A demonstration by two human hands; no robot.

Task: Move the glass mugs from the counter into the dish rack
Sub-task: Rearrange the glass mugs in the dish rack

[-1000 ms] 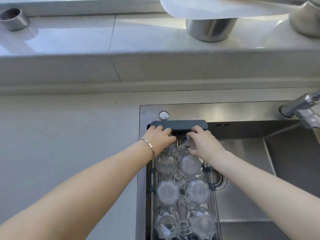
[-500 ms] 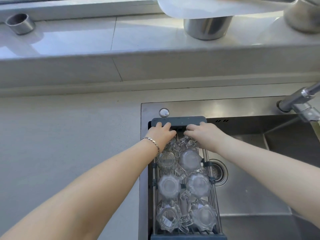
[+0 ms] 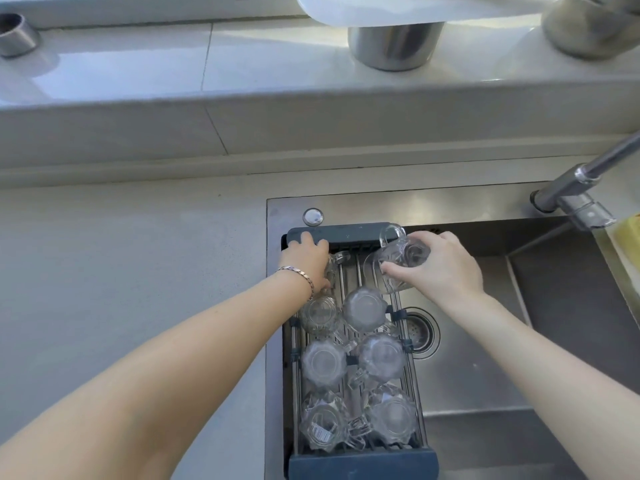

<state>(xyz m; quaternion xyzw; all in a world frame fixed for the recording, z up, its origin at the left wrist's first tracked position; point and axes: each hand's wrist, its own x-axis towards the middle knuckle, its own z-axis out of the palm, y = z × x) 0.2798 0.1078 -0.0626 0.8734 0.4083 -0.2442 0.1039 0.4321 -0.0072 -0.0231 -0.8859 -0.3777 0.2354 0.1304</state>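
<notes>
A dark-framed wire dish rack (image 3: 360, 459) spans the sink's left side. Several clear glass mugs (image 3: 323, 363) stand upside down in it in two columns. My right hand (image 3: 441, 263) grips one glass mug (image 3: 398, 259), tilted on its side, just above the rack's far right corner. My left hand (image 3: 308, 258) rests at the far left corner and covers another glass mug (image 3: 332, 266), of which only the rim and handle show.
The steel sink (image 3: 485, 358) with its drain (image 3: 420, 332) lies right of the rack. A faucet (image 3: 581, 188) reaches in from the right. Grey counter (image 3: 121, 289) stretches left. Steel pots (image 3: 394, 43) stand on the ledge behind.
My right hand has lifted a mug out of the far row and tipped it sideways, moving right. My left hand stays on its mug at the rack's far left.
</notes>
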